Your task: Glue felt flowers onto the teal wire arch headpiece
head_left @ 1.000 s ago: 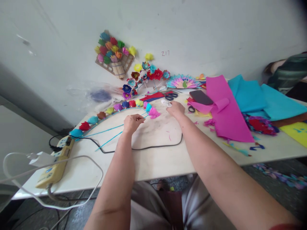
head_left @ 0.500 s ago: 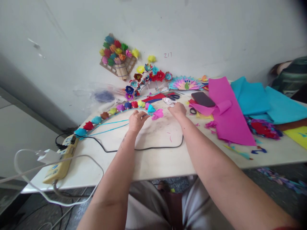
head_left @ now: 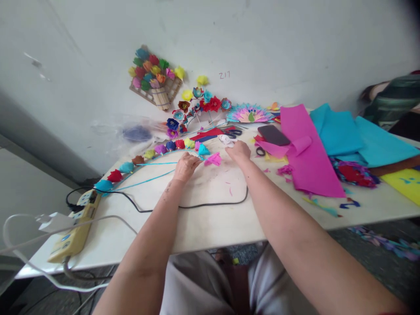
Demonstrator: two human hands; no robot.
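My left hand point(head_left: 185, 166) rests on the white table point(head_left: 210, 214), fingers pinched on thin blue stems point(head_left: 154, 175) that carry a blue paper flower point(head_left: 203, 150) and a pink paper flower point(head_left: 213, 159). My right hand point(head_left: 239, 150) reaches farther back with fingers curled on a small white object point(head_left: 225, 140), next to black scissors point(head_left: 233, 132). A curved row of coloured paper flowers point(head_left: 147, 154) lies just behind my left hand.
Magenta paper sheets point(head_left: 308, 148), blue sheets point(head_left: 354, 135) and a dark phone point(head_left: 273, 134) lie at the right. A black cable point(head_left: 210, 202) loops across the middle. A yellow power strip point(head_left: 74, 232) sits at the left. Paper flower bunches point(head_left: 154, 74) hang on the wall.
My left hand has slid the stems and flowers slightly back and to the right. My right hand stays by the white object.
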